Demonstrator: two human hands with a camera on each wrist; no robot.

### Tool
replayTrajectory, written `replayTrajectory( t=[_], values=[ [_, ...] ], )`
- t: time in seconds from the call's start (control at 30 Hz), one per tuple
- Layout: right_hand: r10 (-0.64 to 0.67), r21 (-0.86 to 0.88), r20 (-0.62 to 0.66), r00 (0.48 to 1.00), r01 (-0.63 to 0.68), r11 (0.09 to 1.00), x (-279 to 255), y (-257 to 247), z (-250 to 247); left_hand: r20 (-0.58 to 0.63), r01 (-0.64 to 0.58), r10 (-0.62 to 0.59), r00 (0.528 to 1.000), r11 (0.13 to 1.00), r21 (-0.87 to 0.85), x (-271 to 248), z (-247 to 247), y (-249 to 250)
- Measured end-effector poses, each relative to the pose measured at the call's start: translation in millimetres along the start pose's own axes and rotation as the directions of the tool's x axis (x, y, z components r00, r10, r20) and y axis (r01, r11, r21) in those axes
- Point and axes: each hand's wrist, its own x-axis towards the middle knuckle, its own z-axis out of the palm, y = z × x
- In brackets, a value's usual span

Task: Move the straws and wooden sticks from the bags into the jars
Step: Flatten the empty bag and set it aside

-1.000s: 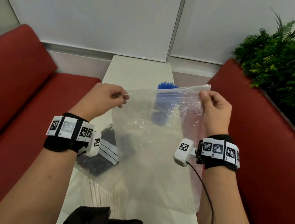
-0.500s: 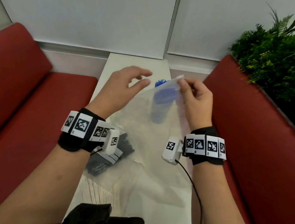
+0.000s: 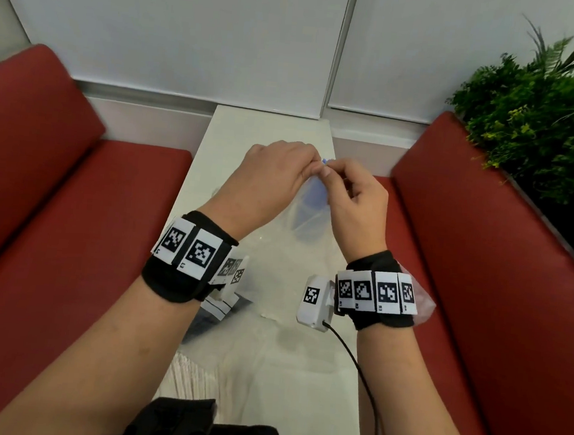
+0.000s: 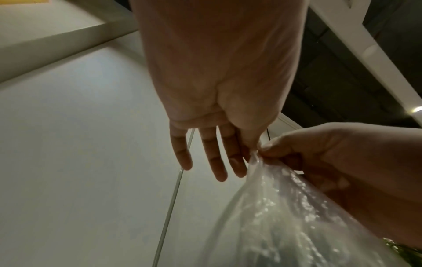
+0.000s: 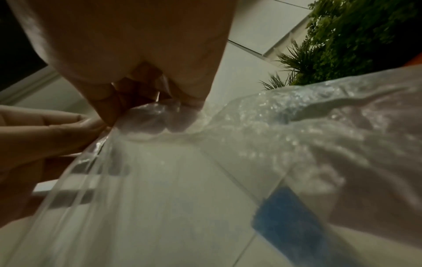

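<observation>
plastic, thin and crinkly, is what both hands are working on: the clear bag (image 3: pixel 284 275) hangs above the white table (image 3: pixel 272 127), its top edge pinched between the left hand (image 3: pixel 268 181) and the right hand (image 3: pixel 355 209), fingertips almost touching. it looks light, floppy and slick, so i'd say the stiffer seal strip is the place to grip. blue straws (image 5: pixel 294 229) show through the film. another bag of dark sticks (image 3: pixel 216 309) lies under the left wrist. red benches (image 3: pixel 55 216) flank the table, a plant (image 3: pixel 544 114) at right; no jar is clearly visible.
</observation>
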Motion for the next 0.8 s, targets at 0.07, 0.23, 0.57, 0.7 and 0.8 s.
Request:
replayTrajectory(
  t=[0.07, 0.23, 0.57, 0.7, 0.8],
  values=[
    [0.015, 0.017, 0.008, 1.000, -0.015, 1.000, -1.7, 0.4, 2.1, 0.029, 0.018, -0.016, 0.999, 0.998, -0.062, -1.0, -1.6, -2.0],
    [0.044, 0.066, -0.138, 0.990, -0.035, 0.997, 11.7, 0.7, -15.3, 0.286, 0.163, -0.062, 0.956, 0.925, -0.344, -19.8, 4.9, -20.4],
    [0.006, -0.067, -0.483, 0.876, -0.044, 0.997, 20.4, 21.7, -70.2, 0.036, 0.274, -0.339, 0.940, 0.687, -0.674, -49.2, -12.2, -115.4],
    [0.134, 0.164, -0.544, 0.829, -0.051, 0.985, 18.2, 18.7, -63.3, -0.044, 0.035, -0.430, 0.902, 0.173, -0.984, -44.7, -4.9, -110.2],
    [0.129, 0.177, -0.483, 0.866, -0.048, 0.983, 15.4, 13.1, -62.0, 0.045, 0.120, -0.342, 0.938, 0.200, -0.972, -51.6, 5.5, -105.5]
  ],
)
